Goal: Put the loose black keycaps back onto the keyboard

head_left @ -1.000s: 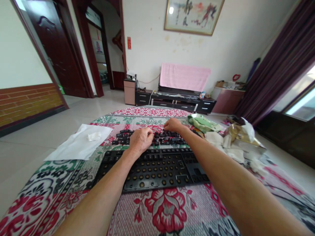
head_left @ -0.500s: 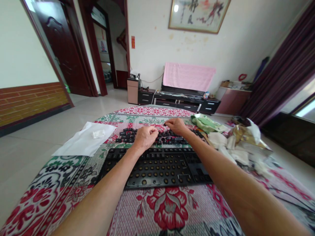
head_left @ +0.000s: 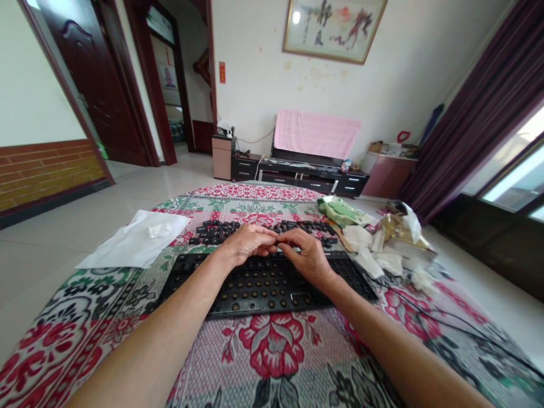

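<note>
A black keyboard (head_left: 259,304) lies on the flowered tablecloth, with most of its keycaps off and rows of round key seats showing. A few keycaps remain along its upper left part. Above its far edge my left hand (head_left: 251,245) and my right hand (head_left: 306,255) meet at the fingertips. Pinched between them is a small dark keycap (head_left: 277,243), mostly hidden by the fingers. Both hands are closed, thumbs against fingers. Behind them, loose black keycaps (head_left: 216,229) spread in rows, partly covered by my hands.
A white sheet (head_left: 123,241) with a crumpled white tissue (head_left: 158,230) lies at left. On the right are a green packet (head_left: 343,212), white tissues (head_left: 357,237), and a gold-and-white bag (head_left: 402,235). A black cable (head_left: 450,317) runs off right across the tablecloth (head_left: 278,345).
My right hand has come back from the loose keycaps with a small dark keycap and now meets my left hand. The view has turned slightly right.
</note>
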A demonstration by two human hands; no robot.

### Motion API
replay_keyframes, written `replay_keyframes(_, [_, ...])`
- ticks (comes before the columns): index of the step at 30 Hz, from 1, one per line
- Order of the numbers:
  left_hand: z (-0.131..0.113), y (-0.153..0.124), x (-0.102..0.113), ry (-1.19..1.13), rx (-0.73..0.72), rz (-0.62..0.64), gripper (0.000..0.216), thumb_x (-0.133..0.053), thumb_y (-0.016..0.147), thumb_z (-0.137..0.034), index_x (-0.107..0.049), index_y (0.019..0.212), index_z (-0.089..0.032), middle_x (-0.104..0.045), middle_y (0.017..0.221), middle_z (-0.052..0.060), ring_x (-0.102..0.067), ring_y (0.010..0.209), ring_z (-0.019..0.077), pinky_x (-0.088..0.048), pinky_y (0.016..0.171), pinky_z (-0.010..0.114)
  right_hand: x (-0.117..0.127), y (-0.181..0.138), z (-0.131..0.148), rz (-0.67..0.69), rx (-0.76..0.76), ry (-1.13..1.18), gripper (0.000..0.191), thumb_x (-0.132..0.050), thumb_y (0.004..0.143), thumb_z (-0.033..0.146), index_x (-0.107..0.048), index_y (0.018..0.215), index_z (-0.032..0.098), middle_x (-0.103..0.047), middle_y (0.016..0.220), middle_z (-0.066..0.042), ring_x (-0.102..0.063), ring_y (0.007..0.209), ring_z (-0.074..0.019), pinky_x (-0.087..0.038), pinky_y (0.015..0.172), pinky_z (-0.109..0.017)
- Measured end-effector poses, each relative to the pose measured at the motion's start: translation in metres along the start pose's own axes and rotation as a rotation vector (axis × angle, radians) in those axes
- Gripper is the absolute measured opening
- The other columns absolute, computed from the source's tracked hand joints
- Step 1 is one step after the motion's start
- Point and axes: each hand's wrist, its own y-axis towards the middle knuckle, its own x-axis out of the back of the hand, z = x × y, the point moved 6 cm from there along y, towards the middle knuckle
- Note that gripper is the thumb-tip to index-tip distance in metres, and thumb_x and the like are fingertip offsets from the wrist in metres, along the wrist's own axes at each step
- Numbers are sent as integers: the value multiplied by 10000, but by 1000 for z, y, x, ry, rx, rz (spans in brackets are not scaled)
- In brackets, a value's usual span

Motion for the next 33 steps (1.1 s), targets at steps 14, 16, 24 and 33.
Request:
replay_keyframes(14, [-7,-8,-9,226,-130,205,333,-602,629,-163,-564,960,-152,-611,740,29,-580,644,110,-433,568,227,4,-4,2,233,-16,60,227,-498,741,146,-608,932,199,-571,811,-25,-509,707,-107,-407,637,-247])
replay_keyframes(16, [-7,-8,-9,249,-134,212,329,-597,633,-168,-566,960,-151,-610,742,30,-577,640,110,-434,571,231,5,-5,3,245,-6,47,230,-504,737,150,-608,937,197,-572,809,-26,-506,709,-109,-402,638,-249])
replay_keyframes(24, [-7,-8,-10,233,-134,215,332,-586,625,-154,-578,957,-148,-614,743,30,-559,616,92,-425,564,217,1,-6,5,221,-8,-17,197,-515,743,200,-608,916,197,-565,789,-25,-491,699,-109,-393,638,-254])
replay_keyframes(33, [-7,-9,-10,263,-114,211,335,-584,603,-150,-588,938,-150,-625,740,30,-561,609,91,-420,554,208,-1,-7,5,237,-35,-19,225,-515,720,162,-609,919,208,-570,788,-15,-493,700,-108,-391,641,-253])
